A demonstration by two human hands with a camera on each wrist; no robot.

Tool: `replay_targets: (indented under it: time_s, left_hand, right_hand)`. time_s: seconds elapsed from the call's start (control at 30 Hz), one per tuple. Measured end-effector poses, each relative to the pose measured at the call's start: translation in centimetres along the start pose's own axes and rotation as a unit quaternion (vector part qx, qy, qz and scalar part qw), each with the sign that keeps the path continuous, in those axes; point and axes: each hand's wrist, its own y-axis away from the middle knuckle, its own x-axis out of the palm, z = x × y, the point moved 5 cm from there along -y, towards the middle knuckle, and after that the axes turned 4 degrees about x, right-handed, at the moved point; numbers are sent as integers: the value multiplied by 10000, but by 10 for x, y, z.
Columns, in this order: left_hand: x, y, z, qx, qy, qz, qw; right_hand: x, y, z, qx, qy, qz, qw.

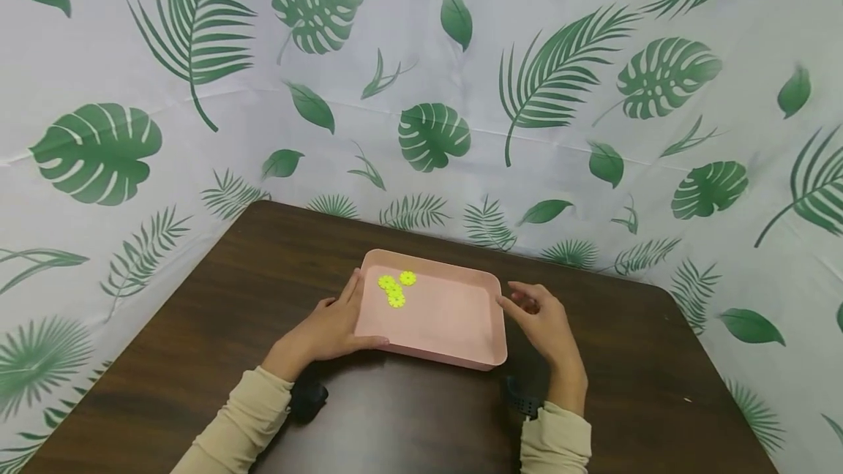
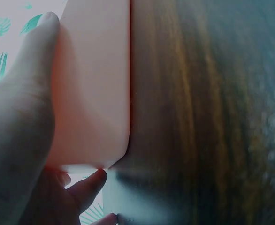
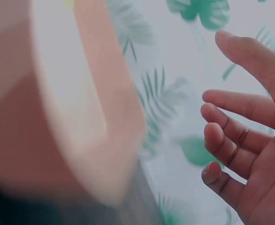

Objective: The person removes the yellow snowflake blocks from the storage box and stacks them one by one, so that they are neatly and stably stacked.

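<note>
A shallow pink tray (image 1: 441, 319) lies on the dark wooden table, turned slightly. Several bright yellow-green, flower-shaped pieces (image 1: 396, 290) are inside it, toward the far left corner; some overlap. My left hand (image 1: 332, 328) holds the tray's near left corner, the thumb along the front wall and the fingers against the left side. In the left wrist view, that thumb (image 2: 41, 61) lies by the rim and the fingertips meet the tray's end. Beside the right wall is my right hand (image 1: 543, 320), fingers loosely bent and holding nothing. The right wrist view shows its fingers (image 3: 231, 140) apart from the tray.
The brown wooden table (image 1: 632, 364) extends on both sides of the tray. Behind it hangs a white cloth (image 1: 369, 130) printed with green leaves. Each wrist wears a dark strapped device, one of them the left-wrist device (image 1: 307, 399).
</note>
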Motion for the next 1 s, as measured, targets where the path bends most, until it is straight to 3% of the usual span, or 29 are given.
replay_targets:
  time_s: [0.27, 0.5, 0.77, 1.0]
  left_hand:
    - [8, 1, 4, -27, -1, 85, 10000]
    - [2, 0, 3, -71, -10, 57, 10000]
    - [3, -2, 6, -40, -90, 29, 9999]
    - [1, -2, 5, -15, -96, 53, 9999]
  right_hand:
    - [52, -19, 33, -314, -432, 245, 9983]
    - [90, -38, 69, -682, -574, 316, 9955]
    - [130, -46, 84, -1041, -462, 672, 9912]
    - [151, -48, 78, -659, -488, 938, 9922]
